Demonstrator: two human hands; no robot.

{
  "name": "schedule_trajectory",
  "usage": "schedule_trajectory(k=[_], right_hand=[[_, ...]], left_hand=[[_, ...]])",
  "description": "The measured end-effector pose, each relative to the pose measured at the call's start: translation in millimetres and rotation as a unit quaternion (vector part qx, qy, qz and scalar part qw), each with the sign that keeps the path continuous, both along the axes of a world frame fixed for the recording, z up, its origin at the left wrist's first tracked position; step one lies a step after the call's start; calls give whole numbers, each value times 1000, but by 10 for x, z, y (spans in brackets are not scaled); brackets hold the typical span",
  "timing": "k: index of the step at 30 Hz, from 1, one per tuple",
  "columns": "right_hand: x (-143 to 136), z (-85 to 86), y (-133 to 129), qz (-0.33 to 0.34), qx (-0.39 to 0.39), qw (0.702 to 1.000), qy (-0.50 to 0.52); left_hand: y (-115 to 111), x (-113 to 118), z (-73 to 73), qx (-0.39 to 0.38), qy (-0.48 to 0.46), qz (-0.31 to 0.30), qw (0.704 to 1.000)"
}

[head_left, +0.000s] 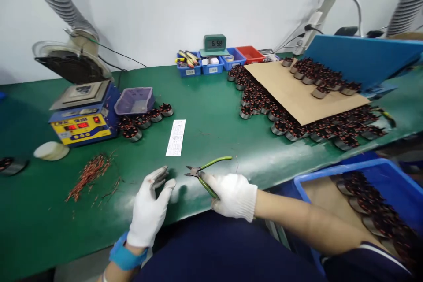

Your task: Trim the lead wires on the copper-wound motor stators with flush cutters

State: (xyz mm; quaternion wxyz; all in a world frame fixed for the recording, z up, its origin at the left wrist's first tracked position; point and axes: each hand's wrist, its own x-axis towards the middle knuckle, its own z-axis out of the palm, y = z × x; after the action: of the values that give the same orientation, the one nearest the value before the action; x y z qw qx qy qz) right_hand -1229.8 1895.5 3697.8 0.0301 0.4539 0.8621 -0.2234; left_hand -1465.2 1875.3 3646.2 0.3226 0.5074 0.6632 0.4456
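My right hand (231, 194), in a white knit glove, grips green-handled diagonal cutters (209, 188). The cutters' jaws are parted and point left, and one handle stands away from the palm. My left hand (150, 207), also gloved, hovers near the table's front edge with thumb and fingers apart and nothing between them. A gap lies between its fingertips and the cutter jaws. Left of that hand, a pile of copper wire offcuts (90, 174) lies on the green table (211, 136). A printed paper slip (176, 138) lies beyond the hands.
A blue-yellow solder pot (84, 125) stands left, beside a purple bin (135, 101) and several copper-wound motor stators (131, 132). Many stators crowd the right around a cardboard sheet (297, 97). A blue crate (320, 180) with stators sits at lower right. Small bins and a clock (214, 43) line the back.
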Motion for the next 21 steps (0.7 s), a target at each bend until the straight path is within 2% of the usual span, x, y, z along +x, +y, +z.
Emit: schedule_trajectory(k=[2, 3, 5, 7, 10, 12, 14, 17, 19, 21], right_hand=[[-80, -38, -15, -5, -2, 1000, 7], [-86, -30, 1, -13, -3, 1000, 23], [-11, 57, 53, -46, -5, 996, 78], [176, 215, 102, -114, -3, 982, 153], [595, 452, 126, -234, 11, 947, 220], [895, 505, 111, -305, 58, 930, 195], [1157, 436, 90, -370, 115, 914, 117], [1408, 184, 72, -426, 147, 892, -18], [1452, 18, 66, -420, 139, 892, -90], [1392, -93, 63, -370, 164, 904, -138]], left_hand=[[196, 33, 111, -1, 118, 1, 993], [317, 55, 169, 10, 195, 8, 981], [585, 98, 272, 41, 329, 5, 943], [839, 124, 341, -7, 422, -35, 906], [1111, 98, 380, -121, 467, -99, 870], [1209, 47, 375, -148, 467, -116, 864], [1254, 5, 357, -148, 464, -124, 864], [1264, 10, 311, -137, 457, -119, 871], [1252, 40, 270, -122, 444, -95, 883], [1236, 47, 229, -100, 419, -65, 900]])
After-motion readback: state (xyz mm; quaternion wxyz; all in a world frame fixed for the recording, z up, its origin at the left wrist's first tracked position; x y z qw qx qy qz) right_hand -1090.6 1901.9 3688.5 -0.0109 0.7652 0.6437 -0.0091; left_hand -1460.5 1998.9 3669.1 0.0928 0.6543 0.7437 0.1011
